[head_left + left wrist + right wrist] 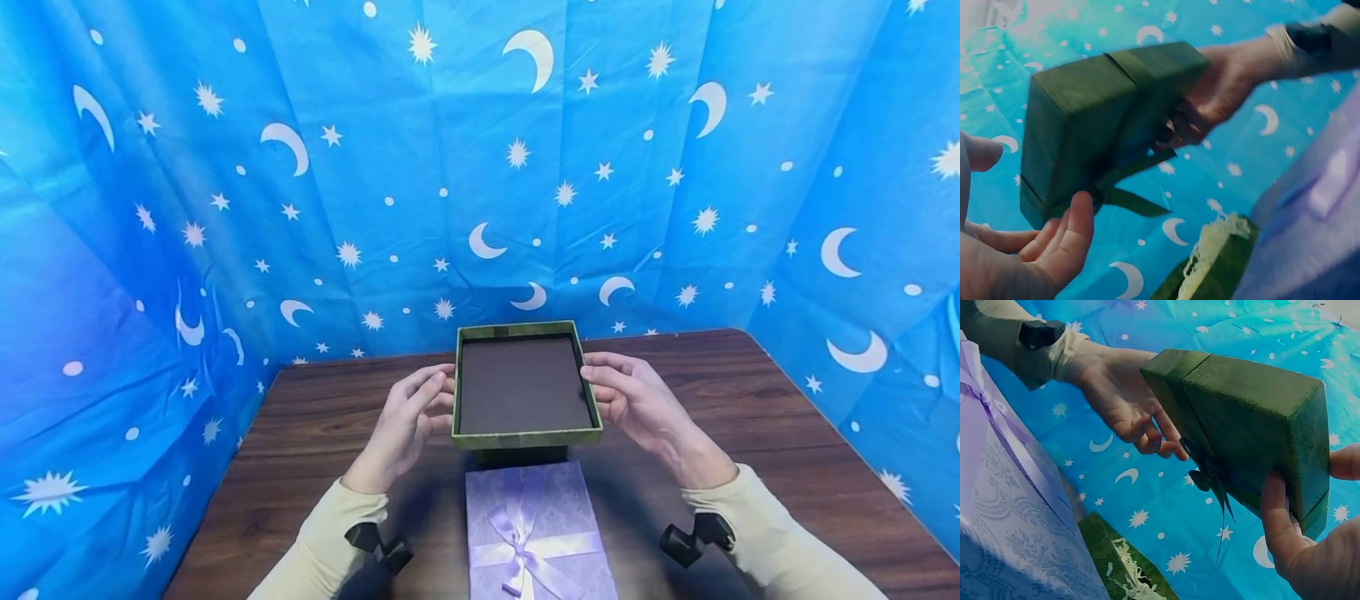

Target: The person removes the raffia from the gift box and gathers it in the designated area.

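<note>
A green box lid (527, 438) is tilted up in the head view, its dark inner side toward me. My right hand (647, 408) grips the lid's right side, thumb at the rim and fingers behind. At the lid's left side is my left hand (405, 425); in the left wrist view its fingers (1079, 215) reach the lid's corner while the thumb stands apart. A green ribbon bow (1205, 479) hangs from the lid's outer face. Below it stands a green box base (1100, 547) with pale shredded paper (1132, 565), mostly hidden by the lid in the head view.
A lilac patterned box (487, 500) with a satin ribbon bow lies in front of the green base, nearest me. Everything stands on a dark wooden table (337, 433). Blue cloth (420, 150) with moons and stars hangs behind and at both sides.
</note>
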